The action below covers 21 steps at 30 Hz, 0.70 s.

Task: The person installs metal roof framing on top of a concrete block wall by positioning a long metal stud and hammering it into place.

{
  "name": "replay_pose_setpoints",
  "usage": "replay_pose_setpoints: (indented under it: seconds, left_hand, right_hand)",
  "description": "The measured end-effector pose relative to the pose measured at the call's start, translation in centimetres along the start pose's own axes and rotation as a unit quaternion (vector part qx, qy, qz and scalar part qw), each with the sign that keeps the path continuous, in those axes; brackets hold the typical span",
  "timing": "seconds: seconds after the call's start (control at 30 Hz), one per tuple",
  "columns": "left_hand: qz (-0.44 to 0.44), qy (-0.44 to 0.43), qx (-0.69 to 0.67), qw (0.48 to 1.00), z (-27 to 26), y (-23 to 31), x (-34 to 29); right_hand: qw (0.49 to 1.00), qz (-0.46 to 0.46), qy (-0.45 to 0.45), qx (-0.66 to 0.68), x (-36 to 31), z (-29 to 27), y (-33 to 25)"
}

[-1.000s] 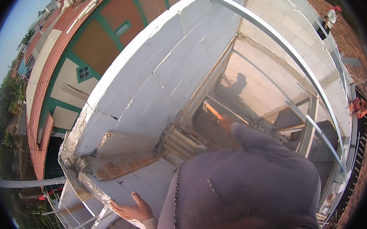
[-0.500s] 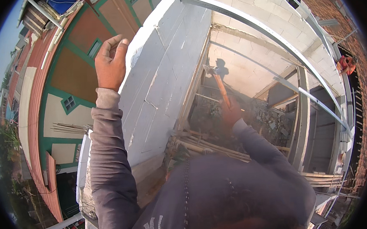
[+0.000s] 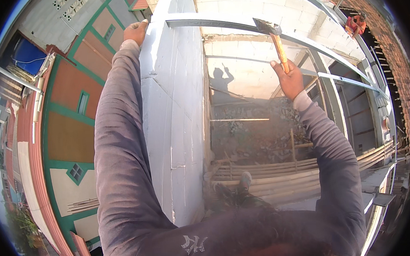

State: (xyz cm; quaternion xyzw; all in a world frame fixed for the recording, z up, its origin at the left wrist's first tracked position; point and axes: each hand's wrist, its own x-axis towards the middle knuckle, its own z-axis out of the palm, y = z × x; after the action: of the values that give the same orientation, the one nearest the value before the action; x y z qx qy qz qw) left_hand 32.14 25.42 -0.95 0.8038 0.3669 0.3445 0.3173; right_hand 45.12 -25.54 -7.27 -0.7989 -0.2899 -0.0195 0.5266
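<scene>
Rooftop height, work proceeding astride a white block wall [image 3: 176,120] with bamboo poles [image 3: 273,175] lying below at 5 o'clock. Right hand [image 3: 289,78], at 1 o'clock, is gripping one hammer [image 3: 275,41] fully closed around the handle, head touching one steel rail [image 3: 236,25]. Left hand [image 3: 135,31], at 11 o'clock, is clutching the wall's edge. Risk judged: a glancing blow could be unbalancing the person.

free: open air right of block wall [image 3: 175,106], below steel beam [image 3: 217,23] | blocked: wall left; beam far; bamboo scaffold [image 3: 273,175] near; hammer [image 3: 274,39] right.
</scene>
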Motion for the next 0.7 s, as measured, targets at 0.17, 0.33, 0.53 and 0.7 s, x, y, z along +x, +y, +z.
replay_pose_setpoints:
  seconds: [0.17,0.33,0.53,0.7]
  left_hand:
    - [0.003,-0.067,-0.037,0.997,3.4,-4.9,8.6]
    - [-0.037,-0.11,-0.082,0.99,5.6,-7.1,12.2]
    - [-0.067,-0.183,-0.157,0.968,5.6,-4.1,9.5]
    - [-0.099,-0.182,-0.13,0.97,6.3,-3.3,10.4]
  right_hand:
    - [0.999,0.006,0.031,-0.007,1.8,3.1,0.9]
    - [0.993,0.106,-0.005,0.06,-6.6,6.6,6.7]
    - [0.945,0.305,-0.077,-0.085,-23.4,6.7,15.5]
    - [0.868,0.43,-0.154,-0.192,-36.0,4.8,20.0]
